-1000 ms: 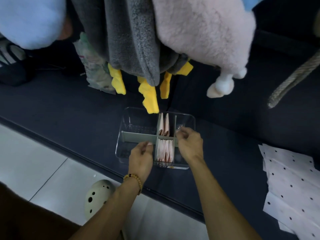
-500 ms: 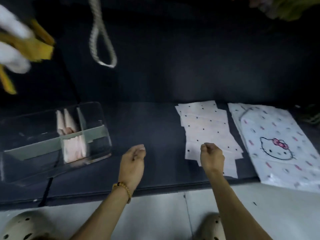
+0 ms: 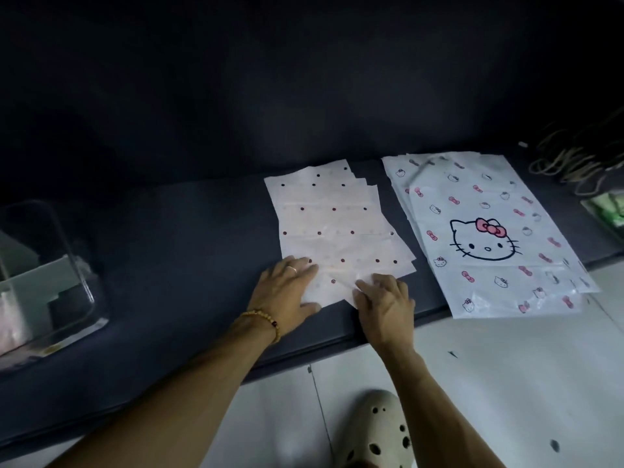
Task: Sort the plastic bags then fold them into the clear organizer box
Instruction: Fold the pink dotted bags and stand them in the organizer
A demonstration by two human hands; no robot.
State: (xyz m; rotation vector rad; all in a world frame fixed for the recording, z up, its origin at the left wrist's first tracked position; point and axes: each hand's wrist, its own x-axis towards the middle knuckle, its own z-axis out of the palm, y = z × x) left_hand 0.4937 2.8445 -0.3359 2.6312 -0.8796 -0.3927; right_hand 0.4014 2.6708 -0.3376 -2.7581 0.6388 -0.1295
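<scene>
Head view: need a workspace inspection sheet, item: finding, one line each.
Surface: dark mat, its near edge meeting pale floor tiles.
Job's things: stack of dotted bags lying flat, fanned; stack of cat-print bags flat to its right, apart from it; clear organizer box at far left, cut off by the frame, pale folded items inside.
Clutter: green item at right edge, too blurred to identify.
Grippers: left hand flat on the dotted stack's near left corner; right hand on its near edge, fingers at a raised fold.
Cables: loose tan cords or bands at far right.
Surroundings: dark backdrop; perforated clog on the floor.
</scene>
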